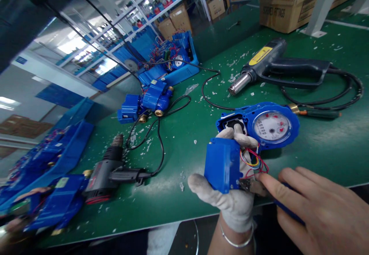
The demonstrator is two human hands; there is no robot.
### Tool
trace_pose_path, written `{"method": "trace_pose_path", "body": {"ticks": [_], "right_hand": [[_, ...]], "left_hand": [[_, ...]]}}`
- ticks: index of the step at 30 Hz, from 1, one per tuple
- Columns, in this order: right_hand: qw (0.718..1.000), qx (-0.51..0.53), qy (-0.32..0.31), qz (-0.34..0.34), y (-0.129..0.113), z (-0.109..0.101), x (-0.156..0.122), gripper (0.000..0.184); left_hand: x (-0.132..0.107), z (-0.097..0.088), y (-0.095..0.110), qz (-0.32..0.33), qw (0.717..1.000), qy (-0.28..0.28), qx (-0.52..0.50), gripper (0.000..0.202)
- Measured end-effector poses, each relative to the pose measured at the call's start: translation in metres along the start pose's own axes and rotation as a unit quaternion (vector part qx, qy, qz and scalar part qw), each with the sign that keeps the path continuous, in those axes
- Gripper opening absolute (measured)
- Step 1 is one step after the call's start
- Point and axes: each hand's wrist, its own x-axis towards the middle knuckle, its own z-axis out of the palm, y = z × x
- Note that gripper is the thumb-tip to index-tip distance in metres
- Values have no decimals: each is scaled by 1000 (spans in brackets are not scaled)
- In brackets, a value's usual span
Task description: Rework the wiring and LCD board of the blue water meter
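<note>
My left hand [235, 203], in a white glove, is closed around a blue plastic cover [221, 164], with its fingers reaching up to the open housing of a blue water meter [272, 126]. The meter lies dial up on the bench, its brass end pointing right. Red, yellow and other thin wires [255, 162] run between cover and meter. My bare right hand [314, 205] grips a blue-handled tool [288, 205]. A flat metal part [253, 186] by its fingertips, seemingly the tool's blade, lies against the cover's lower edge; its exact contact is hidden.
A black heat gun [265, 64] lies behind the meter, near a dark-handled tool [323, 114]. Another heat gun [105, 176] is at left, its cord crossing the bench. Blue meters [155, 97], a filled crate [184, 72] and a carton [284, 7] stand farther back. Another person's hand [17, 224] is far left.
</note>
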Motion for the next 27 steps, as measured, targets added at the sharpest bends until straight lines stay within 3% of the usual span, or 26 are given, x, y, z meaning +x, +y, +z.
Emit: {"method": "trace_pose_path", "body": {"ticks": [4, 16, 20, 25, 27], "right_hand": [[1000, -8, -8, 1, 2, -2, 3, 33], [998, -60, 8, 24, -4, 1, 2, 41], [998, -40, -14, 36, -2, -1, 2, 35], [998, -51, 23, -4, -2, -2, 2, 35], [999, -50, 9, -12, -3, -2, 0, 36]], "left_hand": [[0, -6, -5, 31, 997, -3, -66, 83], [-1, -5, -2, 7, 995, -1, -103, 79], [-4, -5, -3, 23, 995, -2, -93, 78], [-5, -6, 2, -5, 998, 10, -60, 79], [-5, -4, 3, 10, 999, 9, -38, 80]]}}
